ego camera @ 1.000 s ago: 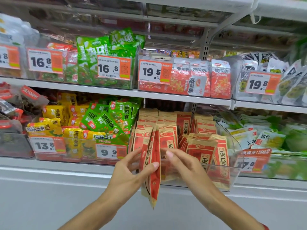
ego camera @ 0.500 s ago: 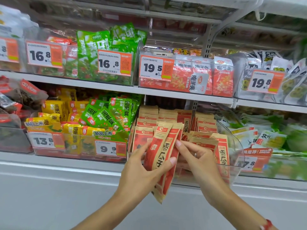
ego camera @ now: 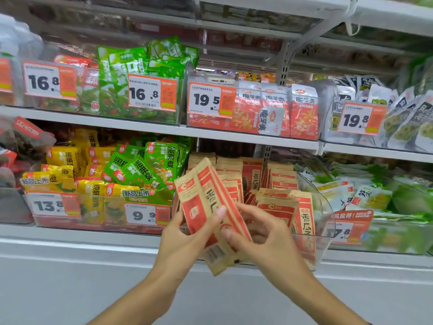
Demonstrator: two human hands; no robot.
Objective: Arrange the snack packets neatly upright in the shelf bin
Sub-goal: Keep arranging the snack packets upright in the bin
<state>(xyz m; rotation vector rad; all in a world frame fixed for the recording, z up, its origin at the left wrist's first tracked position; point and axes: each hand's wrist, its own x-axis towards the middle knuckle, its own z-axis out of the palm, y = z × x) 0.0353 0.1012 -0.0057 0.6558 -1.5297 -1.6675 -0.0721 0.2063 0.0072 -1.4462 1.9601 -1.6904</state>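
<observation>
Both forearms come up from the bottom and angle in toward each other. Left hand (ego camera: 185,240) has its thumb and fingers pinching the packets (ego camera: 206,207); right hand (ego camera: 264,235) has curled fingertips on their lower right edge.

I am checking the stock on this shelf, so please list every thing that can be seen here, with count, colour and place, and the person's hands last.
held snack packets: at least two, brown and red, tilted, in front of the clear shelf bin
binned snack packets: many, brown and red, mostly upright in that bin, lower shelf
green packets: many, lower shelf, left of the bin
yellow packets: many, lower shelf, far left
tall green packets: several, upper shelf, left
red packets: several, upper shelf, middle
white packets: many, upper shelf, right
price tags: at least seven, white and orange, on bin fronts
left hand: grips the held packets
right hand: pinches their lower part
</observation>
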